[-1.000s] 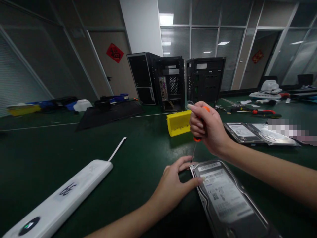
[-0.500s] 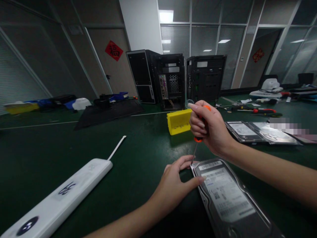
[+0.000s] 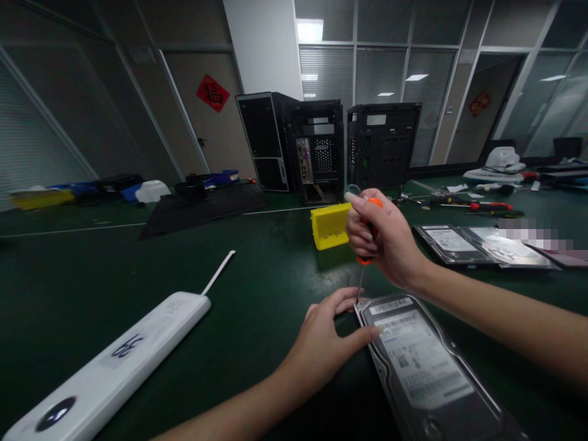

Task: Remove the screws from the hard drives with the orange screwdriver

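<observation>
A hard drive point(image 3: 427, 361) with a white label lies on the green table at the lower right. My left hand point(image 3: 331, 331) grips its far left corner, thumb on top and fingers along the edge. In my right hand point(image 3: 386, 239) is an orange-handled screwdriver point(image 3: 361, 282), fist wrapped round the handle. Its thin shaft points down, and the tip meets the drive's corner beside my left fingers; what lies under the tip is too small to make out. Just behind the right fist stands a yellow box point(image 3: 328, 226) with small bits inside.
Several more drives point(image 3: 452, 244) lie to the right, with pliers point(image 3: 491, 206) and other tools beyond. Black computer cases point(image 3: 383, 144) stand at the back. A white device point(image 3: 114, 361) with a strap lies at left; a black mat point(image 3: 202, 208) is farther off.
My right fist has shifted slightly left, turning on the screwdriver, whose shaft now stands more upright. The left hand and the hard drive hold their places.
</observation>
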Motion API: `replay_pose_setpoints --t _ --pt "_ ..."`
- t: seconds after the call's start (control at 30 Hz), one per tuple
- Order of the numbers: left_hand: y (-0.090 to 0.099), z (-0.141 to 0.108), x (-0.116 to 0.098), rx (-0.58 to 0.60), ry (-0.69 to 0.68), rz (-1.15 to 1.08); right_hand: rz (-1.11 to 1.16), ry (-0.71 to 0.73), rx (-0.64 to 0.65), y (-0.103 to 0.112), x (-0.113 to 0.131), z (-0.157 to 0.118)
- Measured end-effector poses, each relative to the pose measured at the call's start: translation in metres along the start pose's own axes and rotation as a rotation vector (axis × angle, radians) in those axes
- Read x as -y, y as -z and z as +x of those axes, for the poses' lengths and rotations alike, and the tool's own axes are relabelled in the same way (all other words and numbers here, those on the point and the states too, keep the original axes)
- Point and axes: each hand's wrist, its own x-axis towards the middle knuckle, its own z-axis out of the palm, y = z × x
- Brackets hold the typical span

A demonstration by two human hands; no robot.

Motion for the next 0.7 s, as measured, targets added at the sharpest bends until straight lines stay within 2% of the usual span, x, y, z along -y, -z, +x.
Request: replay_pose_setpoints --t 0.07,0.23,0.47,0.7 --pt "-0.0003 -0.0005 -0.0012 0.004 -0.002 -0.005 -0.010 -0.013 0.030 0.0002 -0.0011 -0.0004" --pt "-0.0008 -0.0011 -0.0034 0.006 -0.001 -0.014 -0.044 0.053 -0.005 -0.0009 -0.0043 -0.0039" --pt "-0.0008 -0.0007 -0.0022 0.009 -0.010 -0.013 0.059 -0.078 0.070 -0.0009 -0.0045 -0.0036" --pt "0.0009 -0.0004 -0.0025 0.017 -0.013 -0.026 0.092 -0.077 0.042 0.0047 -0.0083 0.0024"
